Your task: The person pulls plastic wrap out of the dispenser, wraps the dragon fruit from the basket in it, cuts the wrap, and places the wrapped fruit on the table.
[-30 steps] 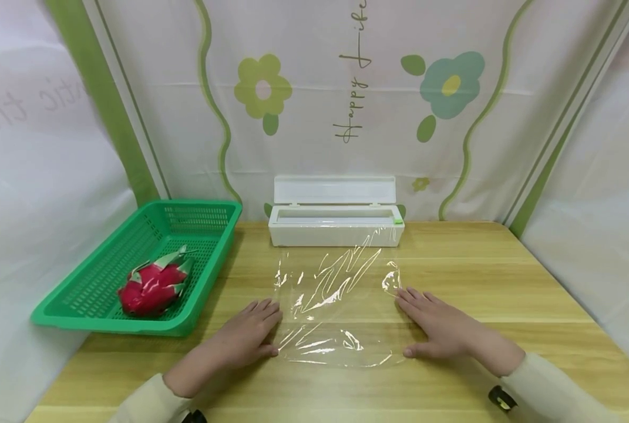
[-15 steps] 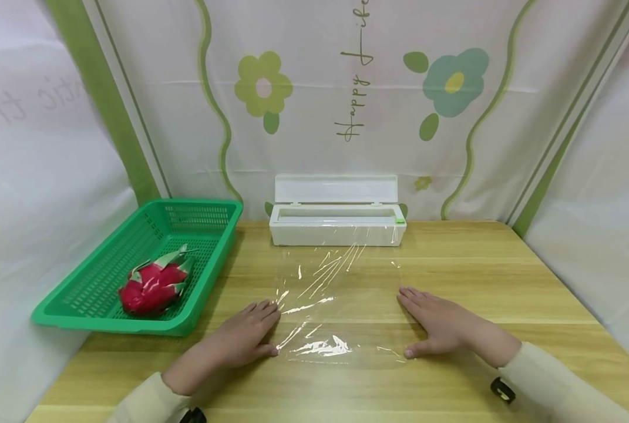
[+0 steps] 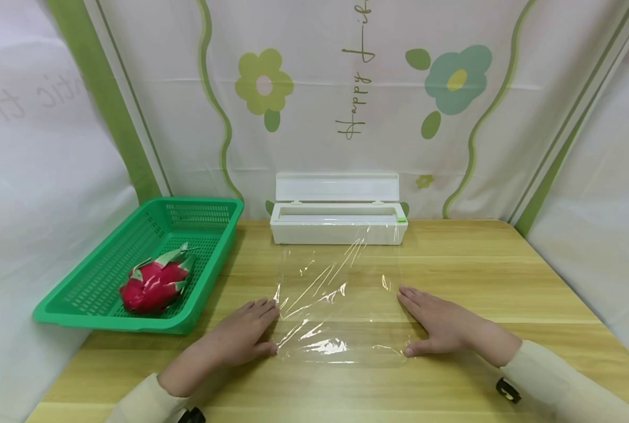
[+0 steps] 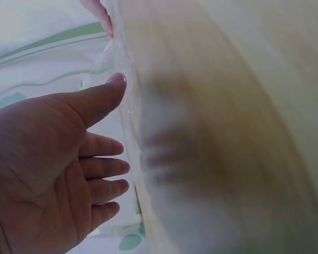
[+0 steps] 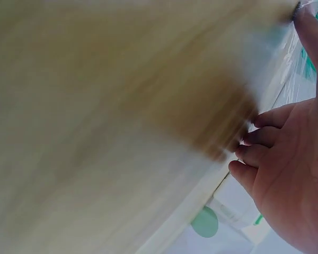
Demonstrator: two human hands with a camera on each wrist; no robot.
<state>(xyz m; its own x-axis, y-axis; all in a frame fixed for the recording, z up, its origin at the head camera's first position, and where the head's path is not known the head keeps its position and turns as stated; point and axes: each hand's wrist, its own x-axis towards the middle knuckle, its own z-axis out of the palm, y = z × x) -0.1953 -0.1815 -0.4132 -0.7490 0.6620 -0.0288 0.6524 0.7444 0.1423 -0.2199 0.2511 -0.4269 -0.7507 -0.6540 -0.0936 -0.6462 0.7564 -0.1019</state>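
Note:
A sheet of clear cling film (image 3: 340, 305) stretches over the table toward me from a white cling film dispenser (image 3: 339, 232), whose lid is up. At the film's left edge my left hand (image 3: 245, 332) rests with fingers extended, fingertips and thumb touching the edge. Along the opposite edge lies my right hand (image 3: 443, 323), its fingers straight and thumb spread toward the near corner. The left wrist view shows the left palm (image 4: 47, 169) with fingertips against the tabletop; in the right wrist view the right fingers (image 5: 254, 153) likewise touch the surface.
On the left stands a green plastic basket (image 3: 108, 322) holding a red dragon fruit (image 3: 152, 288) with green leafy tips. A small green slider (image 3: 401, 220) sits at the dispenser's right end. A patterned white curtain (image 3: 314, 117) hangs behind the wooden table (image 3: 478, 264).
The glints on the film have shifted as it flattens slightly. Both hands stay in nearly the same place at the film's edges, and the head view has shifted a little.

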